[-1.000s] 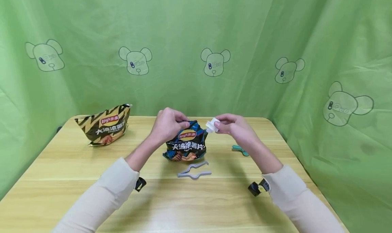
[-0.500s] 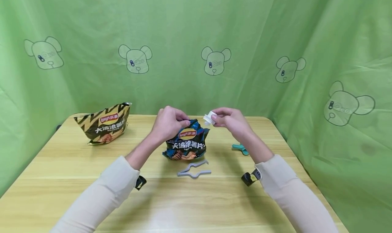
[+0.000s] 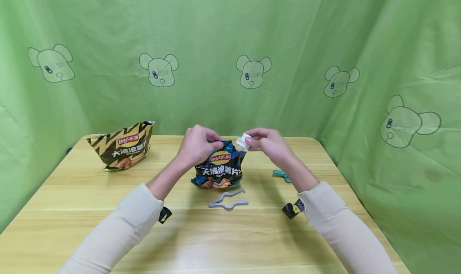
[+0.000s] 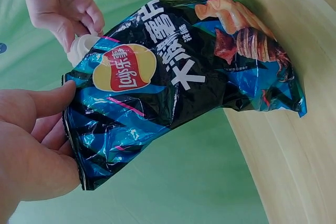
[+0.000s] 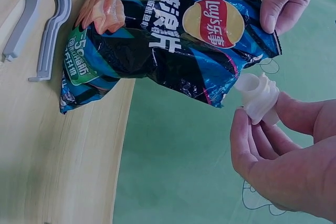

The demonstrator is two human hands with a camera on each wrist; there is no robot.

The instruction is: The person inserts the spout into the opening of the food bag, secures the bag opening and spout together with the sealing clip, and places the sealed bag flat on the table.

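My left hand (image 3: 199, 144) pinches the top edge of a black and blue Lay's chip bag (image 3: 217, 170) between thumb and fingers, keeping it upright. In the left wrist view the bag's sealed edge runs along the fingers (image 4: 39, 100) of that hand. With its fingertips my right hand (image 3: 270, 144) holds a small white plastic spout (image 3: 243, 141), close beside the bag's upper right corner. The right wrist view shows the round hollow mouth of the spout (image 5: 260, 98) pointing at that corner, and the thumb and fingers around its other end.
A grey bag clip (image 3: 237, 204) lies spread apart on the wooden table (image 3: 216, 242), just in front of the bag. A teal clip (image 3: 281, 173) lies to the right, partly behind the right forearm. A yellow and black Lay's bag (image 3: 124, 150) stands at the back left.
My right hand has moved left with the white spout, bringing it nearer the bag's top corner, and the spout has turned a little. My left hand and the bag stay nearly still.
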